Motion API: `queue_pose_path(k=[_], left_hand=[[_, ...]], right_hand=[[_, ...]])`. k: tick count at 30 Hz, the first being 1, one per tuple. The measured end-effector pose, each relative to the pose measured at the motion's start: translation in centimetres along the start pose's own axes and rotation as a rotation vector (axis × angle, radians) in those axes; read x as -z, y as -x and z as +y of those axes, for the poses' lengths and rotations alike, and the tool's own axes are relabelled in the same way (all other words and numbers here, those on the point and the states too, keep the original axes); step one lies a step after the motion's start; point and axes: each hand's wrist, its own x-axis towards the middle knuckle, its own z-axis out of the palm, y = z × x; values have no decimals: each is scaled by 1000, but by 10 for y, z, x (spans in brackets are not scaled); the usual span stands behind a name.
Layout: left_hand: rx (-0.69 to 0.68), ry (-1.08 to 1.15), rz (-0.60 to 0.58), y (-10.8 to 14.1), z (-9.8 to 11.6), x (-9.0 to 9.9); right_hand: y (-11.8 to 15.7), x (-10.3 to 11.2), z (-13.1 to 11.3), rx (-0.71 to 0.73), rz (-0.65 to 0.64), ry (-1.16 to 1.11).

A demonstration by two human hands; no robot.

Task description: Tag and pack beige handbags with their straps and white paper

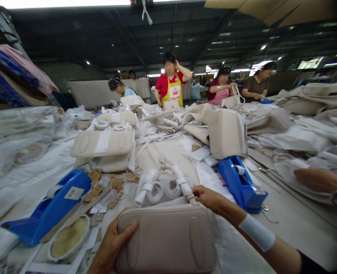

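Beige bag (168, 240) at bottom center, near edge of desk (282, 205), broad face toward camera, two oval loops on it. Left hand (114, 239) grips bag's left side, thumb pressed on front face by the left loop, other fingers mostly hidden behind. Right hand (210, 198) at bag's top right, fingers pinching base of wrapped handle (187, 186); exact fingertip contact partly hidden. White patch (257, 232) on right forearm.

Handle has white wrap, clear coils (156, 191) beside it, just beyond bag. Blue dispenser (239, 184) right of handle, second dispenser (54, 205) far left. Cardboard tags (117, 183) with strings between second dispenser and coils. Round dish (69, 236) left of left hand, yellowish inside. Flat beige pieces (102, 144) stacked upper left. Another person's arm (319, 182) at right edge. Person in yellow apron (172, 91) across desk, hand raised to head.
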Motion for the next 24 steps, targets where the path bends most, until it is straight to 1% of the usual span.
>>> queue_pose_path(k=[3,6,8,11,15,17,19,22,24], left_hand=[[-34,-23,-23,0,0,1],[-64,-41,-50,-1,-1,2],[-86,-50,-58,-1,-3,3],[-110,-71,-39,-1,-4,3],[-106,-88,-34,1,-2,3],[-65,-75,-12,2,-3,2],[-21,-57,25,2,-5,-1],[-13,-41,57,-1,-11,-3],[-8,-32,57,-3,-15,-3]], right_hand=[[4,-2,-6,3,36,-3],[4,-3,-8,22,117,39],[3,-3,-5,66,176,83],[3,-3,1,138,256,136],[7,-5,7,160,394,163],[11,-7,9,147,437,130],[17,-11,9,106,456,45],[30,-20,8,61,464,-110],[40,-25,4,61,454,-172]])
